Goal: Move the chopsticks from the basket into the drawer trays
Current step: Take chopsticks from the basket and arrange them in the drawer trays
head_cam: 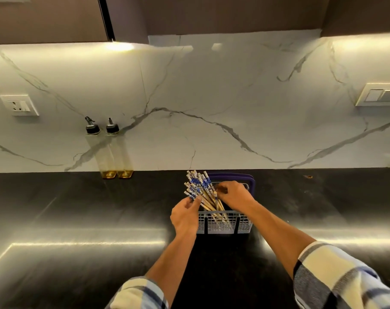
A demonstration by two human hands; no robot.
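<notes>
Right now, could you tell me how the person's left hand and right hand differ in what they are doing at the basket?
The left hand is at the left end of the grey plastic slotted basket, fingers at the leaning blue-and-white patterned chopsticks. The right hand reaches over the basket's top, fingers curled at the bundle's right side. The left sits nearer the camera, the right farther back. Both sleeves are checked.

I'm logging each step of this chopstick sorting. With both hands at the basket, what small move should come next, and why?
Probably close both hands around the chopsticks and lift them straight up. They stand fanned and leaning left in the slotted basket; the left hand touches their patterned ends, the right hand reaches in beside them. No drawer is in view.
</notes>
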